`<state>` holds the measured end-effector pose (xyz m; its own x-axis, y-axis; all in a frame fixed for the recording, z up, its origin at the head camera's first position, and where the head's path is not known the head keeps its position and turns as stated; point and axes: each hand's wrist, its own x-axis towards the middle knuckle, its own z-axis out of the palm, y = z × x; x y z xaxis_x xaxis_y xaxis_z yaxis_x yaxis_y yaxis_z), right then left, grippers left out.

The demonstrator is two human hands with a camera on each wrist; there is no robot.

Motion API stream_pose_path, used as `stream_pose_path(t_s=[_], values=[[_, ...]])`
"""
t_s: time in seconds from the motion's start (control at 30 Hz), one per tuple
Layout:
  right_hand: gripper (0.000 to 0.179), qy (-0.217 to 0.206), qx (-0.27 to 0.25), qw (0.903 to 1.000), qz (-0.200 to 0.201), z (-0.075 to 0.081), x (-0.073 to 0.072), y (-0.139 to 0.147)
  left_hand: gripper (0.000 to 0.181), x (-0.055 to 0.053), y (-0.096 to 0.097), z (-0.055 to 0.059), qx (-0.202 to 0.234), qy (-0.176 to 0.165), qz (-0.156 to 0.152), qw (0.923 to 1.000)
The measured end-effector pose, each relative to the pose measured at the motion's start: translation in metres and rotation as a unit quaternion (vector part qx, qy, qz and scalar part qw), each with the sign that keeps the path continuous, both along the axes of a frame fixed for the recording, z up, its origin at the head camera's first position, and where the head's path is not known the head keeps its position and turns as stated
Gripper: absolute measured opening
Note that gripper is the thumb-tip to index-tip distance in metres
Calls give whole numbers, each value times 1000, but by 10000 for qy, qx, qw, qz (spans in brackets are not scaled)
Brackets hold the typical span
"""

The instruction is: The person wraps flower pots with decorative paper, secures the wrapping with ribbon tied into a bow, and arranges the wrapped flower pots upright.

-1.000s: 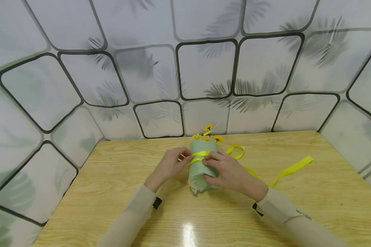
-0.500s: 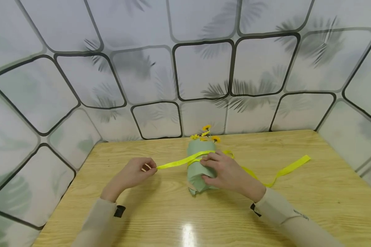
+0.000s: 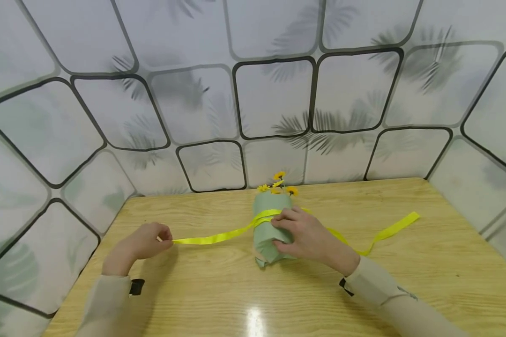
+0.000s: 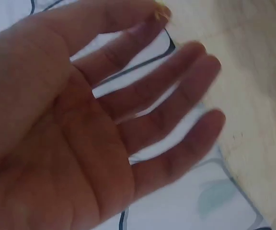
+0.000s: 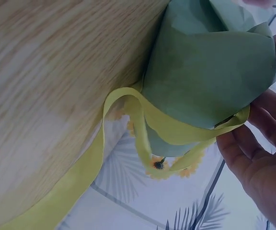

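Note:
A bouquet wrapped in green paper (image 3: pixel 266 238) lies on the table, its yellow flowers (image 3: pixel 279 176) poking out at the far end. Yellow ribbon (image 3: pixel 212 239) goes around its middle. Off to the left, my left hand (image 3: pixel 140 245) pinches the ribbon's end between thumb and index finger; in the left wrist view the other fingers of this hand (image 4: pixel 99 115) are spread. My right hand (image 3: pixel 309 238) grips the bouquet from the right, fingertips on the ribbon band. In the right wrist view, the ribbon (image 5: pixel 176 129) loops loosely beneath the green wrap (image 5: pixel 210 76).
The ribbon's other tail (image 3: pixel 398 227) lies to the right on the wooden table (image 3: pixel 219 295). A patterned pale wall covering (image 3: pixel 274 98) rises behind the table's far edge and along both sides.
My left hand has moved from the bouquet well to the left, drawing a length of yellow ribbon out with it. The right hand has stayed on the bouquet.

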<state>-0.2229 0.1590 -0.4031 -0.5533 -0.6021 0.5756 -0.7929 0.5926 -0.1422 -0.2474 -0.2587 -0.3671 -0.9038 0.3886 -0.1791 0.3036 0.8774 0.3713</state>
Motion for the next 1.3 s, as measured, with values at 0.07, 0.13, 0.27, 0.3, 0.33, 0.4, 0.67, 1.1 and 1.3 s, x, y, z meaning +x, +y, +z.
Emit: stream_pose_path(t_s=[0.07, 0.13, 0.27, 0.3, 0.33, 0.4, 0.67, 1.1, 1.3], values=[[36, 11, 3, 10000, -20, 0, 0, 0, 7, -2, -2, 2, -176, 56, 133, 9997], [36, 26, 5, 10000, -20, 0, 0, 0, 9, -3, 1, 4, -377, 141, 290, 9988], [36, 29, 24, 10000, -16, 1, 0, 0, 25, -5, 20, 7, -506, 268, 423, 9975], [36, 18, 33, 10000, -15, 1, 1, 0, 29, -6, 28, 7, -415, 306, 413, 9978], [36, 12, 54, 10000, -21, 1, 1, 0, 32, -8, 37, 7, -253, 347, 389, 9983], [37, -8, 74, 10000, -33, 2, 1, -1, 34, -11, 58, 3, 177, 533, 251, 9981], [37, -53, 134, 9999, -66, 5, 2, -2, 28, -14, 142, -13, 1552, 1255, -590, 9781], [37, -20, 84, 10000, -27, 5, 2, -3, 22, -20, 179, -34, 1955, 1090, -313, 9741], [37, -45, 84, 10000, -20, 5, 1, -2, 14, -18, 177, -30, 2034, 1119, -431, 9717]])
